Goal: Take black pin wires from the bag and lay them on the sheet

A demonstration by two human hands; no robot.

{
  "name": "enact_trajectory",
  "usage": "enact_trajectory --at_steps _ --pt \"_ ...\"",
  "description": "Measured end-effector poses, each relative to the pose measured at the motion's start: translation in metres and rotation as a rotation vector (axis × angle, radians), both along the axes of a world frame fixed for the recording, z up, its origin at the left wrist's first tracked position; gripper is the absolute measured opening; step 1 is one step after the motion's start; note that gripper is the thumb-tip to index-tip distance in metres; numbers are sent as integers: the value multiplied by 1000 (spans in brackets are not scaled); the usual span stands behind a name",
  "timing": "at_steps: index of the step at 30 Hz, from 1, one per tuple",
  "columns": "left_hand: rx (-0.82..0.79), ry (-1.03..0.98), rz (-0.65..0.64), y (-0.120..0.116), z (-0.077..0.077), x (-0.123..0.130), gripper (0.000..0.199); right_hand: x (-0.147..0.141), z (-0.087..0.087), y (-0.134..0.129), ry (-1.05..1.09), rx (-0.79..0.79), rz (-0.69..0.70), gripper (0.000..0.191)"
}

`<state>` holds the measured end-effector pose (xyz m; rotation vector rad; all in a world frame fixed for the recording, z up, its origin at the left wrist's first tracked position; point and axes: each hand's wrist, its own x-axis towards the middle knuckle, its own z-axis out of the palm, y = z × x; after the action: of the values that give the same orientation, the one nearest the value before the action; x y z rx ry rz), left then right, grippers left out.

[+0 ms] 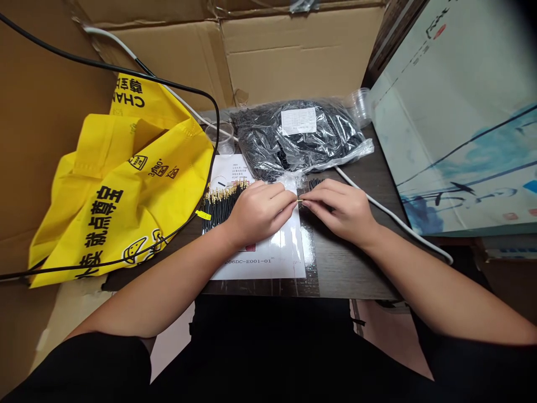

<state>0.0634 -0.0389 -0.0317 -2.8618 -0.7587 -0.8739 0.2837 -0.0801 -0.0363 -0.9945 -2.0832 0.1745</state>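
Dark surface (348, 274) holds a printed sheet (268, 263); over it, left hand (260, 212) and right hand (339, 210) meet, fingers tightly pinching one tiny gold pin (299, 200)

blk short sleeves (88, 364), blk garment (268, 341) over lap, bare forearms (155, 285), bare L hand (260, 212), bare R hand (339, 212)

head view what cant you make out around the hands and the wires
In the head view:
The gold tip between the left hand and right hand: too small, and the fingers hide what it joins.
Black wire bundle: its right side runs under the left hand.
Printed sheet: the left hand covers its middle.
Bag label: print too small to read.
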Motion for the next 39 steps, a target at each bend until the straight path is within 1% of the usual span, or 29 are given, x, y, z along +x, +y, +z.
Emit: enact_trajectory --at_steps 7,9,13,18,25,29,39 --pt "7 -9 -18 -1 -2 0 21 -1 -1 -1 -20 7 41 17" --pt "0 -16 -33 -1 -2 0 19 -1 -1 -2 -1 16 24 17" --pt "-1 -57 -58 -1 0 -1 16 -2 1 -3 49 21 -24 11" --pt "33 -74 -71 -2 0 -1 13 -1 1 -3 47 18 34 7" --pt "79 -93 -83 -1 -1 -2 11 -2 -1 -3 29 4 29 2" --pt "68 -107 -90 -2 -1 -1 11 -2 -1 -3 27 -25 23 5" --pt "83 -126 -117 -4 0 0 9 -2 -1 -4 66 -62 58 11"
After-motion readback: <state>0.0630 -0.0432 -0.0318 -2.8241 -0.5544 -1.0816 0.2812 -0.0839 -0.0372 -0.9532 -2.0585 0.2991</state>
